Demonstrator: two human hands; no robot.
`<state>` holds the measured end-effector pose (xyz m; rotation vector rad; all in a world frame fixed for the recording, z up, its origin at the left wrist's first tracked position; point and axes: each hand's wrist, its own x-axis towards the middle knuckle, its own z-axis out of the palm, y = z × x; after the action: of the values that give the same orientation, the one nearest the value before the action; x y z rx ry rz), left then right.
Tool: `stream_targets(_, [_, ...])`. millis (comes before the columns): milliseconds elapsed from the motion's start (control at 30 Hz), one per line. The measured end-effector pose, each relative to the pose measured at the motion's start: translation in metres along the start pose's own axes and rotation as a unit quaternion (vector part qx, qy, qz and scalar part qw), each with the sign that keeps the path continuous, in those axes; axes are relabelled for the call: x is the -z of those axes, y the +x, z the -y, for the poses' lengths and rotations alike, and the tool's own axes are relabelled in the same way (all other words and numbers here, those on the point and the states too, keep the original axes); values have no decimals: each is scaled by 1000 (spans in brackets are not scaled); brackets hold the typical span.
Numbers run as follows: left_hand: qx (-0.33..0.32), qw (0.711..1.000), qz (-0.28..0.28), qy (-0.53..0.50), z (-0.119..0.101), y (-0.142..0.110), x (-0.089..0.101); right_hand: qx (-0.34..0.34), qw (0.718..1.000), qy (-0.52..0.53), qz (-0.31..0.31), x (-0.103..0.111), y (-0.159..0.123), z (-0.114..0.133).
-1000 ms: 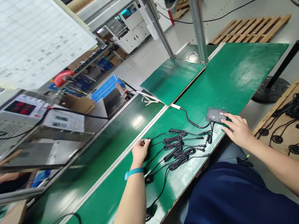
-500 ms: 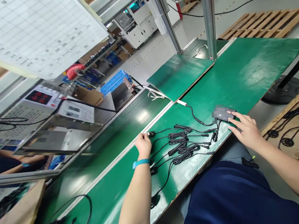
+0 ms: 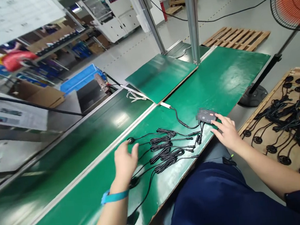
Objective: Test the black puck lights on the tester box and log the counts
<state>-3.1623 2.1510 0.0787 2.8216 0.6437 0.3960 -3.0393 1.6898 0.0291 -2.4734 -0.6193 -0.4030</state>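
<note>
My left hand point(image 3: 125, 162), with a blue band on its wrist, is over the green bench with thumb and fingers apart. Its fingertips are next to a black round cable end point(image 3: 130, 140); whether they touch it is hard to tell. Several coiled black cables point(image 3: 160, 143) lie side by side to its right, their thin connectors pointing right. A small dark box point(image 3: 207, 116) with short black leads sits beyond those connectors. Fingertips of my right hand point(image 3: 226, 132) rest at the box's right edge, fingers stretched and thumb apart from it.
A raised green board point(image 3: 162, 77) lies farther back on the bench point(image 3: 230, 74), near a metal post point(image 3: 192, 24). At the right, a wooden-edged tray point(image 3: 264, 134) holds many black cables. A standing fan point(image 3: 292, 2), a pallet point(image 3: 238, 38) and a blue crate point(image 3: 81, 78) are around.
My left hand has let go of the round cable end, its thumb and fingers now spread. My right hand stays at the box. The view has swung right, bringing the fan in.
</note>
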Motion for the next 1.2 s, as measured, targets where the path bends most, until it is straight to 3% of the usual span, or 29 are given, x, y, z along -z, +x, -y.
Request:
stream_targets(100, [-172, 980, 8, -104, -75, -25, -13, 6, 999, 31, -18, -3, 3, 20])
stream_targets(167, [-234, 963, 15, -133, -118, -35, -30, 36, 995, 93, 23, -10, 8, 36])
stream_targets(233, [-272, 953, 32, -130, -147, -40, -48, 70, 985, 137, 82, -21, 16, 49])
stream_targets(333, [-279, 951, 74, -109, -165, -41, -69, 95, 981, 118, 122, -37, 31, 55])
stream_targets(433, [-266, 955, 86, -100, -165, -40, -77, 72, 989, 70, 104, -46, 45, 43])
stream_targets(567, [-265, 955, 81, -107, -159, -38, -81, -10, 999, 43, 14, -48, 60, 19])
stream_targets(633, [-259, 956, 64, -119, -158, -37, -83, -1, 998, 49, -30, -46, 63, 17])
stream_targets(733, [-233, 956, -7, -179, -156, -38, -79, 62, 993, 75, -62, -41, 57, 39])
stream_targets(800, [-211, 944, -73, -242, -153, -46, -65, 120, 987, 101, -20, -40, 50, 64])
stream_targets(933, [-184, 920, -150, -312, -132, -93, -18, 184, 966, 85, 163, -49, 42, 115])
stream_targets(1067, [-113, 951, -114, -264, -88, -171, 9, 190, 931, 36, 311, -70, 46, 147])
stream_targets(1200, [-11, 970, -67, -231, -45, -223, 4, 188, 930, 34, 314, -84, 46, 173])
